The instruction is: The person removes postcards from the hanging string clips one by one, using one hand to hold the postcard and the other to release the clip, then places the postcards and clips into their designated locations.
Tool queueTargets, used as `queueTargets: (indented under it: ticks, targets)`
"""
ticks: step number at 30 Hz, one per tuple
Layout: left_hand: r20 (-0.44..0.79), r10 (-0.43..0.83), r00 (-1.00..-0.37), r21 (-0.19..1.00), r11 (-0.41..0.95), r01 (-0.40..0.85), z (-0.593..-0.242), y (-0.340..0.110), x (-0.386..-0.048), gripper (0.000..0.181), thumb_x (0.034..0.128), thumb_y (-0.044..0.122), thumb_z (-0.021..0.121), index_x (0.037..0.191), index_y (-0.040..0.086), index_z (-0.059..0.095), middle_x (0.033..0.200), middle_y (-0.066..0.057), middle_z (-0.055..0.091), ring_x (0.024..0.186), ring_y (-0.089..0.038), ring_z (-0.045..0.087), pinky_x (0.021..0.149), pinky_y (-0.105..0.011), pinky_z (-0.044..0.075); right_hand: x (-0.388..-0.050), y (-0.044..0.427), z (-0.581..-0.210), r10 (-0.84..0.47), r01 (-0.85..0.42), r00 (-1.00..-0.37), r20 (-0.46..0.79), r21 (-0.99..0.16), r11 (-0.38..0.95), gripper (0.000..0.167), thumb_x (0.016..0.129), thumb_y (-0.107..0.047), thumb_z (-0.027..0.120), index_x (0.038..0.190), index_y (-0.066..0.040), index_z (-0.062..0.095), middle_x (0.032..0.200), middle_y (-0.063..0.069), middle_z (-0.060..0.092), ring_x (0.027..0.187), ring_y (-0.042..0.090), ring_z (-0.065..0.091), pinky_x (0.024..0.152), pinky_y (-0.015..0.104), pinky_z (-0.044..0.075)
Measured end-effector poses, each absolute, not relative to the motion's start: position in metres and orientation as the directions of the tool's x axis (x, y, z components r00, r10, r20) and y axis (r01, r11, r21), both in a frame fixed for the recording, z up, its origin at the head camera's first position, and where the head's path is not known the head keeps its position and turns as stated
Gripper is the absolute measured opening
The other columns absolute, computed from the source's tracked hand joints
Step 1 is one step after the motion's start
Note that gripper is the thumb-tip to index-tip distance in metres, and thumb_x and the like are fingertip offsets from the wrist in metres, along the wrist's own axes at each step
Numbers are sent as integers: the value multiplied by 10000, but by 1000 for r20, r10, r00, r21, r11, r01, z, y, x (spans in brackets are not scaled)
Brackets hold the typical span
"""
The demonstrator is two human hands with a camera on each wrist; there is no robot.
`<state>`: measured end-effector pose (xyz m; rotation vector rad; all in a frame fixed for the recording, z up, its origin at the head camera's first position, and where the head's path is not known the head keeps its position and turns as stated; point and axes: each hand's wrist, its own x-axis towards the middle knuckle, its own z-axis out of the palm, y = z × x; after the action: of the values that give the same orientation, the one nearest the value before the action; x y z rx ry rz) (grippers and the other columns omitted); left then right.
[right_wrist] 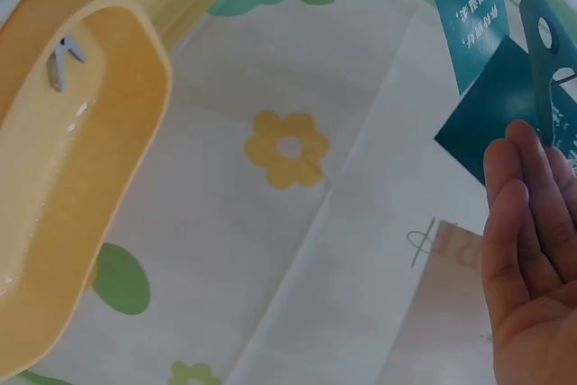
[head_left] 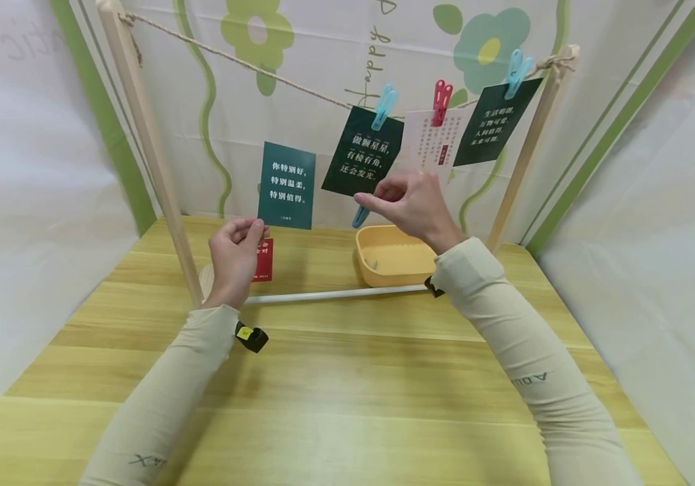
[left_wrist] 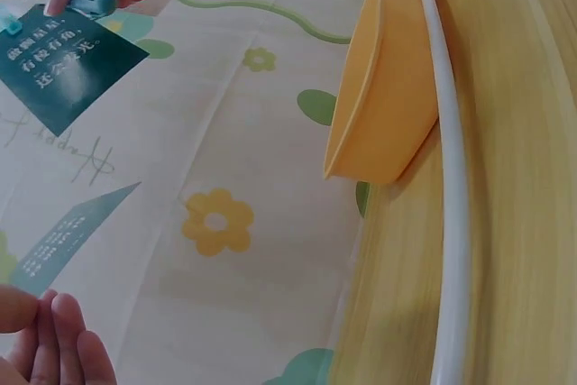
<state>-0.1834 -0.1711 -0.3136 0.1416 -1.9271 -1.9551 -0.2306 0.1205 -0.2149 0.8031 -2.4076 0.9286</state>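
Fingers of the left hand (head_left: pixel 235 260) pinch the teal card (head_left: pixel 286 185) low, long axis near vertical, below the rope (head_left: pixel 279 78); the right hand (head_left: pixel 415 208) pinches a blue clothespin (head_left: pixel 360 217) slanting down-left. Only the head view shows the red card (head_left: pixel 267 262).

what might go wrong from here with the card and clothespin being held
The left hand pinches the teal card only near one lower corner, so the card could bend or slip free. The right hand holds a blue clothespin above the table; it might drop if fumbled. The rope dips between its posts and bears three clipped cards, so tugging it could shift them.
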Motion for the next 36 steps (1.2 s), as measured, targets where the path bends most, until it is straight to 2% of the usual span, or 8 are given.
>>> queueTargets:
  ticks: [3, 8, 12, 16, 21, 28, 33, 36]
  targets:
    - [188, -337, -923, 981, 22, 191, -318, -172, -184, 352, 1081, 298, 614, 1325, 46, 649, 1255, -130, 720, 1091, -120, 700, 1120, -339, 536, -233, 124, -221, -372, -651, -738, 563, -449, 612, 323, 910, -418, 834, 800, -118, 792, 769, 41, 760, 695, 163, 665, 637, 284, 544]
    - [180, -331, -927, 983, 37, 178, -323, -173, -184, 354, 1080, 308, 617, 1327, 56, 647, 1217, -89, 725, 1081, -121, 697, 1063, -260, 545, -237, 131, -230, -382, -647, -738, 556, -424, 633, 334, 915, -435, 826, 771, -137, 783, 733, 12, 746, 667, 149, 665, 604, 285, 540]
    - [165, -340, -926, 986, 47, 159, -327, -173, -184, 351, 1077, 313, 623, 1311, 53, 652, 1184, -65, 731, 1046, -92, 702, 1044, -262, 552, -240, 136, -237, -371, -635, -746, 553, -422, 648, 349, 908, -438, 832, 774, -120, 783, 738, 33, 746, 680, 167, 660, 614, 296, 541]
    - [133, -348, -928, 991, 56, 121, -333, -172, -185, 347, 1076, 310, 627, 1295, 44, 658, 1248, -145, 735, 1012, -67, 703, 1056, -290, 554, -243, 141, -246, -361, -614, -763, 536, -425, 666, 363, 905, -444, 833, 777, -109, 774, 742, 47, 757, 672, 180, 684, 615, 308, 549]
    - [119, -350, -929, 993, 59, 105, -343, -171, -187, 328, 1077, 272, 628, 1288, 23, 664, 1273, -194, 731, 964, -33, 711, 983, -234, 576, -246, 148, -256, -337, -569, -793, 507, -423, 705, 383, 903, -468, 828, 797, -103, 782, 768, 59, 766, 696, 184, 697, 622, 293, 548]
    - [133, -348, -928, 991, 59, 119, -347, -168, -191, 304, 1074, 244, 636, 1254, 3, 677, 1231, -204, 742, 1061, -211, 746, 984, -283, 597, -249, 160, -266, -297, -512, -821, 487, -400, 760, 392, 897, -473, 834, 810, -93, 785, 783, 68, 775, 705, 198, 707, 625, 317, 554]
    - [120, -345, -931, 992, 72, 101, -350, -169, -190, 319, 1076, 258, 630, 1274, 13, 679, 1228, -182, 746, 1032, -149, 740, 948, -222, 592, -252, 166, -274, -279, -466, -851, 445, -396, 791, 411, 903, -510, 817, 810, -112, 777, 795, 59, 772, 720, 200, 702, 628, 319, 553]
    - [105, -339, -935, 993, 84, 81, -352, -170, -190, 330, 1081, 265, 620, 1289, 13, 673, 1243, -181, 741, 1050, -141, 739, 1002, -263, 588, -254, 167, -278, -264, -444, -862, 432, -396, 803, 402, 902, -507, 819, 786, -125, 775, 775, 45, 770, 719, 198, 703, 624, 320, 551]
